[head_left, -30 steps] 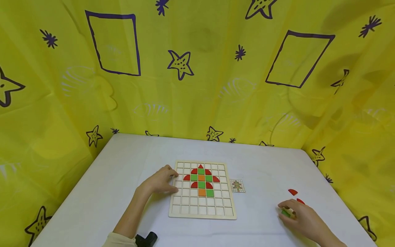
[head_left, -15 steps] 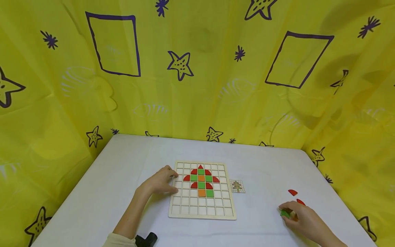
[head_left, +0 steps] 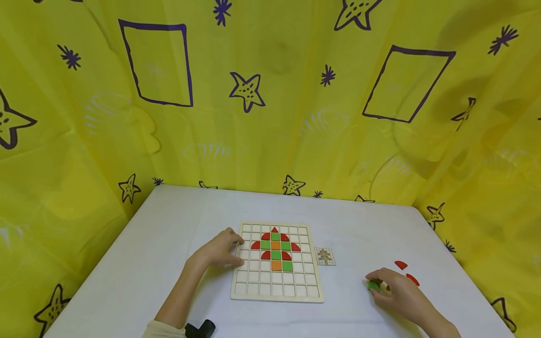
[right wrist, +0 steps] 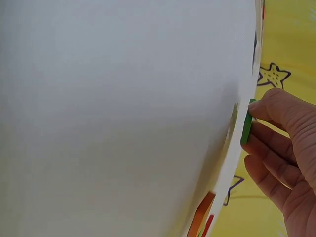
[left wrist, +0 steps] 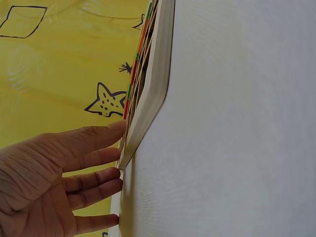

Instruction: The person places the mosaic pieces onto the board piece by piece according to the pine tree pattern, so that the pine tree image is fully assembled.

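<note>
A wooden grid board (head_left: 276, 298) lies on the table, with red, green and orange pieces forming a tree shape (head_left: 275, 245) in its upper cells. My left hand (head_left: 220, 249) rests its thumb and fingertips at the board's left edge, fingers fairly straight in the left wrist view. To the right of the board, my right hand (head_left: 401, 293) pinches a green tile (head_left: 373, 285) between thumb and fingers. In the right wrist view the green tile (right wrist: 246, 123) appears edge-on, just off the table surface. Part of it is hidden by the fingertips.
A small card (head_left: 325, 256) with a printed tree pattern lies against the board's right side. Two red quarter-round pieces (head_left: 401, 265) lie beyond my right hand. An orange piece (right wrist: 201, 215) shows low in the right wrist view. A black object (head_left: 200, 328) sits by my left forearm.
My right hand has taken hold of the green tile and moved left with it, toward the board. The left hand stays at the board's edge.
</note>
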The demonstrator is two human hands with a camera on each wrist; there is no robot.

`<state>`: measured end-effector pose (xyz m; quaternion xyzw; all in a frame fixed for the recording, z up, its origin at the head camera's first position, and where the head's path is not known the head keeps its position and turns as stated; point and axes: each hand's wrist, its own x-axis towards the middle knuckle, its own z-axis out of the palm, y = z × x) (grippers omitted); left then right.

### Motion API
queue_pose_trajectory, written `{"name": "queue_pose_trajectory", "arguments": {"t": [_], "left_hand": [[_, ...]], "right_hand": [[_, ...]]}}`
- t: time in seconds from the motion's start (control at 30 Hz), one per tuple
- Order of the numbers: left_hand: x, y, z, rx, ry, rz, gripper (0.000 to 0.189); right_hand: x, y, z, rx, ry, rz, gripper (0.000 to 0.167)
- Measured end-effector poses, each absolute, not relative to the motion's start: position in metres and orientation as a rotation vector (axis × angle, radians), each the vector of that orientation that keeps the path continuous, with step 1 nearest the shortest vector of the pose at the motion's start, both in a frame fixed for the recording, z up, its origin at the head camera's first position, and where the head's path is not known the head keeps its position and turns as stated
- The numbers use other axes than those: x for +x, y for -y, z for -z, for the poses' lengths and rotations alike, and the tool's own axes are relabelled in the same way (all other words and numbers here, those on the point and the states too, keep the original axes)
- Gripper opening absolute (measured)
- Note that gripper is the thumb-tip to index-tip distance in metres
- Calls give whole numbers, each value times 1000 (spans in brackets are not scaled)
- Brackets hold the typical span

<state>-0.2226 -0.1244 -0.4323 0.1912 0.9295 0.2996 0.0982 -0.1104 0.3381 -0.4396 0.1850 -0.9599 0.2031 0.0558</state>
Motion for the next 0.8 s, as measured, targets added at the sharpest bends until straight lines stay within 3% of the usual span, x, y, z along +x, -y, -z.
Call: {"name": "queue_pose_trajectory", "arguments": {"t": [0.8], "left_hand": [[-222,126,432,571,-2755,-884,48]], "right_hand": [[-147,-261,430,757,2833,-573,26]]}}
